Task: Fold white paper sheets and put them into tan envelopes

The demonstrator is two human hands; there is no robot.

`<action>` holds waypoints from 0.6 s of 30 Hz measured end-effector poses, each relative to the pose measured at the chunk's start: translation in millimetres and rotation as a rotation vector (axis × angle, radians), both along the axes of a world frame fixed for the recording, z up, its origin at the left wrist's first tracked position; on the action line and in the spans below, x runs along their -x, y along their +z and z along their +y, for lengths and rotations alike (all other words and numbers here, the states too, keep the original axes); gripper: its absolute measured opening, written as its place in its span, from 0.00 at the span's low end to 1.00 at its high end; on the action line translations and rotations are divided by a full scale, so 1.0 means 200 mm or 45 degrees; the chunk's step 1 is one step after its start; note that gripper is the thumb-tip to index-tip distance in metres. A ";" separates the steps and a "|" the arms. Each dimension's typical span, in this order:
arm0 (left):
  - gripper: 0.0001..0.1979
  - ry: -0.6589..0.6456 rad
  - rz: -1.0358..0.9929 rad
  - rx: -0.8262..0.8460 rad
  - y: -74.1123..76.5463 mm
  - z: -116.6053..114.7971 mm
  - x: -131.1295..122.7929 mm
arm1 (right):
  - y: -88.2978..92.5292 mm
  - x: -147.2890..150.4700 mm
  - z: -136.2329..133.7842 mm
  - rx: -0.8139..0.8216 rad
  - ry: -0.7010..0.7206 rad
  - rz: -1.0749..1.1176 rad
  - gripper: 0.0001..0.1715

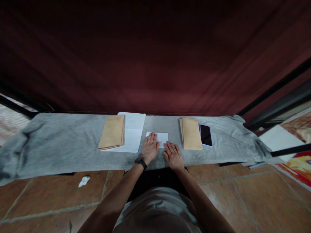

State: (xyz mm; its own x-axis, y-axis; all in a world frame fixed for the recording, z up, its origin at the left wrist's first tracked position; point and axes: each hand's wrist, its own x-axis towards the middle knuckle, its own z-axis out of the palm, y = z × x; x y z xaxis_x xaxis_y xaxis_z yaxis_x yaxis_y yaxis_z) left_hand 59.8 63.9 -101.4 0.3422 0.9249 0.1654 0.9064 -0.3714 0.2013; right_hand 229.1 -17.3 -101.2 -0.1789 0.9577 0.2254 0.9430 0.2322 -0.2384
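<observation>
A small white piece of paper (162, 137), perhaps folded, lies flat on the grey cloth right in front of me. My left hand (150, 148) rests on its left part with the fingers stretched out. At its lower right corner, my right hand (174, 156) lies flat with fingers extended, the fingertips at the paper's edge. Neither hand grips anything. To the left, larger white sheets (133, 134) with a crease lie partly under a stack of brown envelopes (112, 131). Another small stack of brown envelopes (191, 133) lies to the right of my hands.
A dark-screened phone (206, 135) lies beside the right envelopes, touching or nearly touching them. Grey cloth (70, 142) covers the long narrow table. A dark red curtain (145, 64) hangs behind it. Black metal bars (279, 85) stand at the right. Crumpled white paper (84, 181) is on the tiled floor.
</observation>
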 end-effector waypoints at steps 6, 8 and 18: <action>0.31 0.129 -0.016 -0.019 -0.01 -0.01 0.03 | 0.00 0.01 0.00 -0.016 -0.009 0.000 0.29; 0.32 0.160 -0.027 -0.036 -0.02 -0.02 0.04 | 0.01 0.01 -0.01 -0.017 -0.018 0.003 0.29; 0.32 0.167 -0.104 -0.105 -0.04 -0.06 0.08 | 0.01 0.01 0.08 -0.025 -0.151 0.203 0.25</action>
State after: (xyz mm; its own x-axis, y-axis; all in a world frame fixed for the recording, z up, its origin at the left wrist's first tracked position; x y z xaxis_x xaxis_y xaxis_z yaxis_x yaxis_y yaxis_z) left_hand 44.7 51.3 -108.5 0.2015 0.9431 0.2646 0.9302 -0.2689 0.2500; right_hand 226.6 -0.5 -99.9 -0.0260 0.9651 0.2606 0.9147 0.1281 -0.3834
